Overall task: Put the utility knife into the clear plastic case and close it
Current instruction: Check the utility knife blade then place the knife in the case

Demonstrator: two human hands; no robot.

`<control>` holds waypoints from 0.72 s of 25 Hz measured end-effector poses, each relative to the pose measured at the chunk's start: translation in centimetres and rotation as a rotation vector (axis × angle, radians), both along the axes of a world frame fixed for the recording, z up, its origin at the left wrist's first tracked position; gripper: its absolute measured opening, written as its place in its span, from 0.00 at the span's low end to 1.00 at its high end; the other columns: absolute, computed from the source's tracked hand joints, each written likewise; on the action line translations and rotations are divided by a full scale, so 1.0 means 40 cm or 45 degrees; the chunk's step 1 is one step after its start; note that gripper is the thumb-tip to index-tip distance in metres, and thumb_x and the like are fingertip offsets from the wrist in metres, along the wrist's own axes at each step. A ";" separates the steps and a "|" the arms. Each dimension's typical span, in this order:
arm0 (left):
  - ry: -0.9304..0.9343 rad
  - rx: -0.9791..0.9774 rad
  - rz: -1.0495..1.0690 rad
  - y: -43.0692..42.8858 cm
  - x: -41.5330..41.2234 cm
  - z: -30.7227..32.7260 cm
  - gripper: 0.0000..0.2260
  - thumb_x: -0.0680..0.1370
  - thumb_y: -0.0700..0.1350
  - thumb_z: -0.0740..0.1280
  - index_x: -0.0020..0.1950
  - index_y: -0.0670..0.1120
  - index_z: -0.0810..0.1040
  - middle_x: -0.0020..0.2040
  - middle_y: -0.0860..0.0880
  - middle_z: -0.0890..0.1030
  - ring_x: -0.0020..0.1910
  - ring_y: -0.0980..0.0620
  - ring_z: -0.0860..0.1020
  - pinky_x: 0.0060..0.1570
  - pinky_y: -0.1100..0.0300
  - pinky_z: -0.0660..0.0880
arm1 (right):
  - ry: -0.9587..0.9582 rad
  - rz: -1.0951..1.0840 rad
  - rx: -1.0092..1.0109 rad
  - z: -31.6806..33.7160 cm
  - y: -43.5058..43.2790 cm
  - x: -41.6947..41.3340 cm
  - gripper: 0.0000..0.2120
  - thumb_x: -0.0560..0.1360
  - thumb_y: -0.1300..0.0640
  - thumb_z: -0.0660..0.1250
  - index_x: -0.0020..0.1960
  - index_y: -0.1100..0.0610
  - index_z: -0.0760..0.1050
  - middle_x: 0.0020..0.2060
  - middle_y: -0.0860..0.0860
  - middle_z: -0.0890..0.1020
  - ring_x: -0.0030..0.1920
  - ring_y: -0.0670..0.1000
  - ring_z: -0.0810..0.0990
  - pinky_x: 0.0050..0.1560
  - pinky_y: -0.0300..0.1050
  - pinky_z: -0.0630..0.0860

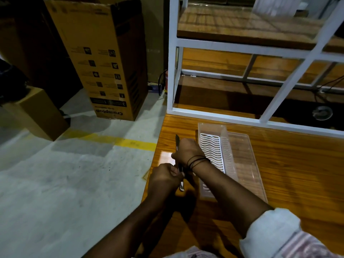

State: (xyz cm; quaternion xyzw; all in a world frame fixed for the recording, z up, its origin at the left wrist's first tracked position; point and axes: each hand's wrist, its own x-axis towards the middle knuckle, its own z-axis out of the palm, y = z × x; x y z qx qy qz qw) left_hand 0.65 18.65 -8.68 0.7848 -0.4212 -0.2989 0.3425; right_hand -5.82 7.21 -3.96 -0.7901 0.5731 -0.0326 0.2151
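Observation:
A slim utility knife (177,144) with a dark body stands nearly upright-lengthwise over the left part of the wooden table (297,174). My right hand (187,151) grips its upper half and my left hand (163,178) grips its lower end, where a pale tip (181,186) pokes out. Just to the right lies the clear plastic case (242,159), open, with a white wavy-patterned insert (211,149) in its left half and the lid half lying flat on the right.
A white metal shelf frame (173,71) with wooden boards stands at the table's back. Left of the table, the concrete floor carries a yellow line (119,141), a tall cardboard box (104,58) and a smaller box (35,112).

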 end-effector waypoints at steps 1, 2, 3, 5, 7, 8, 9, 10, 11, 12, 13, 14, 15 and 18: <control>0.058 -0.039 0.014 0.001 0.004 0.010 0.09 0.74 0.52 0.77 0.40 0.49 0.83 0.34 0.53 0.84 0.35 0.57 0.82 0.36 0.62 0.77 | -0.093 -0.042 0.047 0.015 -0.005 -0.013 0.11 0.72 0.54 0.76 0.39 0.56 0.75 0.42 0.55 0.82 0.41 0.56 0.83 0.36 0.47 0.76; 0.122 -0.080 0.013 0.000 0.009 0.023 0.10 0.74 0.52 0.78 0.39 0.49 0.82 0.33 0.52 0.85 0.33 0.57 0.83 0.35 0.62 0.78 | -0.217 -0.085 0.108 0.031 -0.012 -0.030 0.11 0.73 0.54 0.76 0.39 0.57 0.77 0.40 0.55 0.83 0.39 0.56 0.85 0.35 0.48 0.79; 0.202 -0.128 0.000 -0.003 0.013 0.040 0.10 0.74 0.51 0.78 0.40 0.48 0.82 0.33 0.51 0.85 0.31 0.55 0.84 0.34 0.59 0.80 | -0.354 -0.123 0.165 0.049 -0.019 -0.049 0.10 0.73 0.55 0.76 0.40 0.60 0.79 0.38 0.57 0.85 0.36 0.56 0.86 0.34 0.49 0.83; 0.351 -0.232 -0.037 -0.018 0.016 0.082 0.10 0.74 0.51 0.78 0.43 0.46 0.82 0.35 0.48 0.86 0.28 0.51 0.84 0.32 0.53 0.84 | -0.606 -0.186 0.266 0.087 -0.032 -0.096 0.10 0.74 0.55 0.76 0.44 0.63 0.83 0.35 0.58 0.87 0.32 0.53 0.86 0.33 0.47 0.84; 0.430 -0.304 -0.080 -0.034 0.007 0.122 0.09 0.75 0.50 0.77 0.46 0.46 0.82 0.36 0.48 0.85 0.29 0.49 0.85 0.32 0.48 0.85 | -0.833 -0.221 0.363 0.122 -0.041 -0.142 0.11 0.75 0.54 0.76 0.48 0.62 0.84 0.37 0.59 0.87 0.34 0.54 0.84 0.34 0.44 0.81; 0.440 -0.332 -0.114 -0.043 -0.001 0.140 0.09 0.76 0.50 0.77 0.49 0.47 0.83 0.38 0.49 0.85 0.31 0.49 0.85 0.33 0.47 0.85 | -0.939 -0.239 0.386 0.135 -0.046 -0.163 0.11 0.75 0.53 0.76 0.49 0.62 0.85 0.39 0.59 0.87 0.36 0.55 0.83 0.36 0.45 0.81; 0.434 -0.358 -0.161 -0.050 -0.007 0.152 0.10 0.76 0.51 0.77 0.53 0.49 0.82 0.40 0.50 0.85 0.33 0.52 0.86 0.33 0.48 0.85 | -1.032 -0.270 0.390 0.144 -0.050 -0.181 0.12 0.74 0.54 0.76 0.49 0.63 0.85 0.40 0.59 0.86 0.39 0.56 0.83 0.38 0.46 0.80; 0.419 -0.381 -0.228 -0.057 -0.014 0.163 0.15 0.75 0.52 0.77 0.59 0.52 0.81 0.43 0.52 0.84 0.37 0.55 0.86 0.33 0.53 0.85 | -1.103 -0.308 0.374 0.151 -0.054 -0.199 0.12 0.74 0.53 0.76 0.50 0.62 0.85 0.42 0.59 0.87 0.41 0.56 0.84 0.39 0.46 0.80; 0.397 -0.395 -0.313 -0.062 -0.018 0.169 0.22 0.74 0.53 0.78 0.66 0.56 0.77 0.46 0.54 0.83 0.39 0.57 0.85 0.34 0.57 0.85 | -1.149 -0.336 0.350 0.154 -0.056 -0.214 0.12 0.74 0.53 0.76 0.51 0.62 0.84 0.44 0.58 0.87 0.43 0.56 0.85 0.40 0.45 0.81; 0.348 -0.398 -0.408 -0.066 -0.019 0.173 0.29 0.73 0.54 0.79 0.72 0.59 0.73 0.49 0.56 0.82 0.41 0.59 0.85 0.36 0.60 0.84 | -1.180 -0.347 0.325 0.154 -0.058 -0.227 0.13 0.75 0.53 0.76 0.52 0.61 0.84 0.46 0.58 0.88 0.44 0.56 0.85 0.40 0.45 0.81; 0.271 -0.393 -0.502 -0.069 -0.020 0.176 0.36 0.71 0.54 0.80 0.75 0.62 0.68 0.52 0.57 0.82 0.42 0.59 0.85 0.39 0.60 0.84 | -1.209 -0.339 0.303 0.153 -0.058 -0.239 0.13 0.75 0.52 0.75 0.53 0.60 0.84 0.46 0.58 0.88 0.46 0.57 0.86 0.41 0.44 0.81; 0.195 -0.393 -0.589 -0.070 -0.020 0.177 0.40 0.70 0.54 0.81 0.77 0.64 0.64 0.55 0.58 0.81 0.43 0.60 0.84 0.41 0.60 0.84 | -1.234 -0.317 0.283 0.152 -0.057 -0.250 0.12 0.75 0.52 0.75 0.53 0.60 0.84 0.46 0.57 0.88 0.47 0.57 0.87 0.41 0.44 0.82; 0.144 -0.404 -0.660 -0.071 -0.022 0.178 0.43 0.69 0.52 0.82 0.78 0.66 0.62 0.57 0.59 0.80 0.44 0.60 0.84 0.42 0.61 0.84 | -1.261 -0.293 0.262 0.150 -0.056 -0.260 0.12 0.76 0.52 0.74 0.53 0.60 0.85 0.45 0.56 0.88 0.47 0.58 0.87 0.41 0.45 0.82; 0.110 -0.465 -0.726 -0.067 -0.029 0.181 0.46 0.69 0.48 0.82 0.78 0.68 0.61 0.58 0.59 0.80 0.44 0.59 0.84 0.41 0.64 0.82 | -1.368 -0.225 0.212 0.146 -0.046 -0.280 0.09 0.77 0.54 0.74 0.52 0.59 0.85 0.43 0.55 0.88 0.44 0.54 0.87 0.40 0.43 0.81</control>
